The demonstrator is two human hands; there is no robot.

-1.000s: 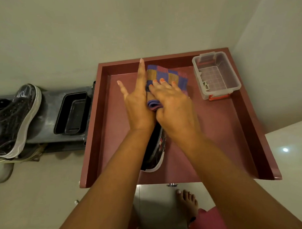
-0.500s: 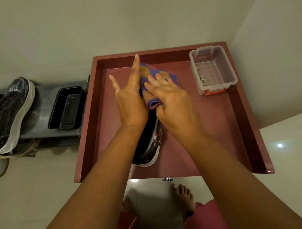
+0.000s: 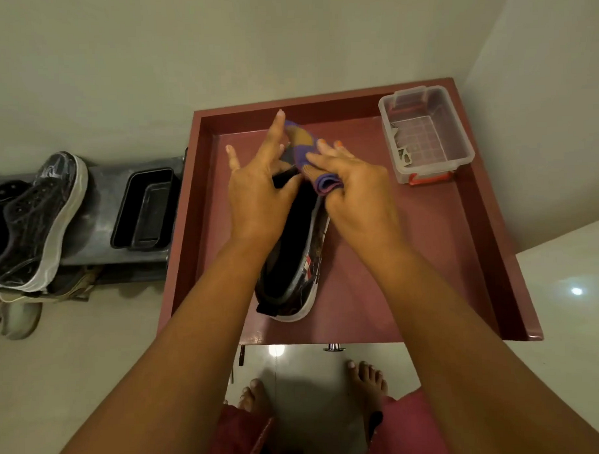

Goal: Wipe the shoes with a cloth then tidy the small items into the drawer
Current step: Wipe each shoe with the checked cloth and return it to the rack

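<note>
A dark shoe (image 3: 297,261) with a white sole and patterned side lies on the maroon tray-like cabinet top (image 3: 428,256), heel toward me. My left hand (image 3: 259,187) rests on the shoe's toe end with fingers straight and spread, index finger pointing away. My right hand (image 3: 351,187) pinches a folded purple-and-yellow checked cloth (image 3: 305,148) and presses it against the shoe's front. Both hands hide the toe of the shoe.
A clear plastic box (image 3: 427,130) with red clips, holding small items, stands at the top's far right corner. Left of the cabinet, a grey rack (image 3: 104,213) carries a black mesh shoe (image 3: 36,219) and a black tray (image 3: 144,208). Bare feet (image 3: 364,380) show below.
The cloth has bunched up from a flat spread into a narrower fold under my right hand. More of the shoe's opening shows between my hands. The view has shifted slightly.
</note>
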